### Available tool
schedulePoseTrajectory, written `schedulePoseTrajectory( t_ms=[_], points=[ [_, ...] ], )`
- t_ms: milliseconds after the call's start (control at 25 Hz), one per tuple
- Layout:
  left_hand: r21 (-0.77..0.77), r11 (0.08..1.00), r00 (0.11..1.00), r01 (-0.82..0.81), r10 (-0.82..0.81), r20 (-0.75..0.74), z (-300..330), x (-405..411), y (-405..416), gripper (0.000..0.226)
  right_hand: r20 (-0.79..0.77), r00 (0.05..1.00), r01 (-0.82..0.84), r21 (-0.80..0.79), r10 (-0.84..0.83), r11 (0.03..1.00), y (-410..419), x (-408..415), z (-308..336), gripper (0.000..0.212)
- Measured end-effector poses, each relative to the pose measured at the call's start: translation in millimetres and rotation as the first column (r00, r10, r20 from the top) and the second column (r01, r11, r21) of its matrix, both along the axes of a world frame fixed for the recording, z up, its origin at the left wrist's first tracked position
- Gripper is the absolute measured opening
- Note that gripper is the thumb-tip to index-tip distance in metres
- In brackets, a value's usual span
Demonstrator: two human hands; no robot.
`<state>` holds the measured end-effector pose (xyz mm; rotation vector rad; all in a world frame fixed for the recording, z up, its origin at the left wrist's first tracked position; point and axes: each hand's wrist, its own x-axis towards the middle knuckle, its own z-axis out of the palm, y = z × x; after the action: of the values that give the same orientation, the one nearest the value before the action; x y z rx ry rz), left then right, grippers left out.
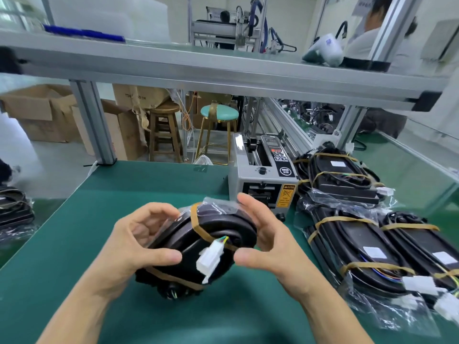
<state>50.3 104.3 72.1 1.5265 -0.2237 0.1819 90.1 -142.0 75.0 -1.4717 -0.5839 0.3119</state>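
Holding the black bundle (218,225) in both hands, I have it lifted just above the green mat (119,192), dead ahead at my 12 o'clock and close to my body. My left hand (139,244) grasps it from 9 o'clock: the thumb lies along the near side and the fingers curl round the far edge, where a clear bag (219,203) is bunched over the top. My right hand (269,238) grasps it from 3 o'clock, the thumb tip pressing the near edge just beside the white connector (210,260), the fingers curled over the bag at the far side. The connector hangs off the front of the bundle on thin coloured wires, pointing down toward 6 o'clock. A tan band (198,225) crosses the bundle's top and a second one wraps its lower end (whether they are rubber or tape I cannot tell).

At 1 o'clock, just beyond my right fingers, a grey tape dispenser (250,180) stands on the mat with a yellow caution label on its front. From 2 to 4 o'clock lie the banded bundles (372,242) in their own bags, side by side and touching, white plugs at their near ends. Past the mat's far edge at 12 o'clock stand a wooden stool (164,112) and a teal stool (218,114); cardboard boxes (37,112) sit at 10 o'clock. An aluminium shelf (223,73) spans overhead
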Motion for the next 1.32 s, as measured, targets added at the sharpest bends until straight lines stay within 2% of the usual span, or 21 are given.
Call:
schedulePoseTrajectory(
  t_ms=[80,200,320,400,520,600,720,800,880,960,1000,1040,1080,1120,1160,1200,1240,1280,1320],
  points=[
    [-0.089,0.993,0.996,0.081,-0.083,-0.018,-8,1,-3,0.066,0.031,1.0,0.0,0.034,-0.001,0.999,2,-3,15,0.067],
    [-0.193,0.969,0.986,0.155,-0.164,-0.032,-19,1,-6,0.074,0.09,0.995,0.045,-0.006,-0.044,0.999,2,-7,33,0.041],
    [-0.235,0.957,0.982,0.172,-0.186,-0.039,-26,0,-9,0.077,0.207,0.976,0.092,-0.084,-0.073,0.992,4,-10,41,0.021],
    [-0.223,0.96,0.982,0.169,-0.183,-0.043,-28,0,-10,0.074,0.224,0.971,0.107,-0.068,-0.089,0.992,7,-10,45,0.007],
    [-0.246,0.951,0.978,0.185,-0.203,-0.049,-31,-3,-13,0.067,0.203,0.969,0.143,-0.012,-0.138,0.99,5,-5,50,0.007],
    [-0.287,0.943,0.98,0.17,-0.193,-0.053,-34,-4,-14,0.063,0.128,0.977,0.17,0.002,-0.169,0.985,-4,1,52,0.016],
    [-0.336,0.927,0.98,0.164,-0.192,-0.05,-38,-4,-14,0.066,-0.06,0.998,0.013,-0.164,-0.023,0.986,-16,3,52,0.034],
    [-0.372,0.912,0.976,0.172,-0.208,-0.058,-39,-4,-14,0.07,-0.173,0.982,-0.115,-0.205,0.08,0.972,-15,0,47,0.03],
    [-0.395,0.903,0.975,0.167,-0.211,-0.071,-40,-4,-14,0.071,-0.189,0.98,-0.088,-0.135,0.062,0.987,-11,-1,47,0.018],
    [-0.388,0.91,0.977,0.148,-0.196,-0.085,-39,-5,-16,0.073,-0.098,0.994,0.032,-0.09,-0.041,0.995,-7,-2,49,0.004],
    [-0.381,0.914,0.978,0.136,-0.184,-0.094,-38,-5,-18,0.077,0.042,0.991,0.134,-0.096,-0.13,0.986,-5,-3,47,0.002],
    [-0.37,0.922,0.981,0.117,-0.165,-0.102,-36,-4,-20,0.082,0.266,0.931,0.285,-0.103,-0.249,0.953,-4,-4,44,0.005],
    [-0.356,0.93,0.985,0.093,-0.139,-0.106,-35,-3,-22,0.084,0.507,0.789,0.441,-0.075,-0.347,0.894,-1,-5,40,0.007],
    [-0.342,0.937,0.988,0.067,-0.11,-0.107,-33,-2,-23,0.083,0.675,0.625,0.546,-0.02,-0.392,0.837,2,-9,37,0.007],
    [-0.332,0.942,0.991,0.047,-0.086,-0.105,-31,-1,-24,0.081,0.764,0.504,0.594,0.033,-0.404,0.804,4,-12,34,0.008],
    [-0.327,0.944,0.992,0.036,-0.073,-0.101,-29,-1,-25,0.08,0.809,0.427,0.604,0.077,-0.404,0.793,3,-15,30,0.01],
    [-0.326,0.945,0.993,0.033,-0.069,-0.1,-29,-1,-26,0.08,0.826,0.395,0.586,0.111,-0.402,0.803,-1,-17,26,0.011],
    [-0.328,0.944,0.993,0.025,-0.062,-0.104,-28,-3,-28,0.077,0.813,0.42,0.544,0.13,-0.404,0.829,-7,-18,20,0.012],
    [-0.334,0.943,0.993,0.005,-0.045,-0.112,-28,-3,-30,0.071,0.766,0.492,0.494,0.146,-0.415,0.857,-13,-19,14,0.013]
  ],
)
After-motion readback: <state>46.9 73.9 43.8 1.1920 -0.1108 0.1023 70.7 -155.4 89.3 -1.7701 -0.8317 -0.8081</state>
